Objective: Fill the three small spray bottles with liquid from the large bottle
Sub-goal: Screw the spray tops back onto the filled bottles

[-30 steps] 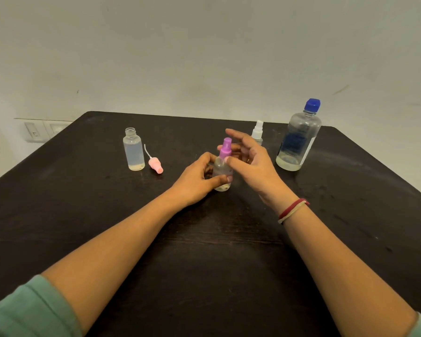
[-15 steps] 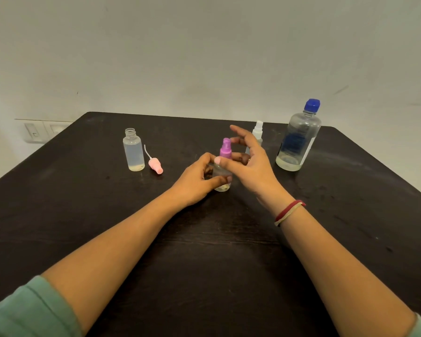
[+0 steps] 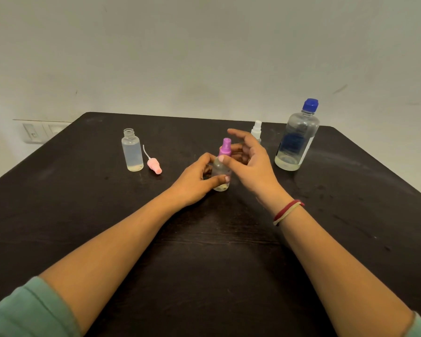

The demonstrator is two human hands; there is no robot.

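**mik:** So where's this at? The left hand (image 3: 197, 178) wraps the purple bottle (image 3: 219, 169) low on its body, thumb in front and fingers behind. The bottle stands on the table (image 3: 204, 263), about dead centre. The right hand (image 3: 253, 164) is loose with its fingers fanned out, and just the thumb tip is against the collar of the purple cap (image 3: 226, 147). Can't tell if the fingers behind touch it.

**jo:** Looks like cap-screwing to me, though that's a guess. The open bottle (image 3: 131, 152) sits back left (looks filled, hard to be sure), with its pink sprayer (image 3: 153, 164) lying flat just beside it. The white bottle (image 3: 257, 128) is capped and half hidden behind the right hand. The big bottle (image 3: 297, 139) stands back right with its top on and only a little liquid at the bottom.

**mik:** What could go wrong then?

**jo:** Mostly a half-done cap. If the thread isn't seated, the purple bottle could leak once it's tipped, and a bare thumb touch isn't much of a grip. Those fanned fingers also look close to the white bottle, so a careless sweep back could knock it over. And the open bottle has no top, so one bump from the left arm spills it.

**mik:** Plus the sprayer's tube could pick up grit off the table.

**jo:** Yeah, minor one though.
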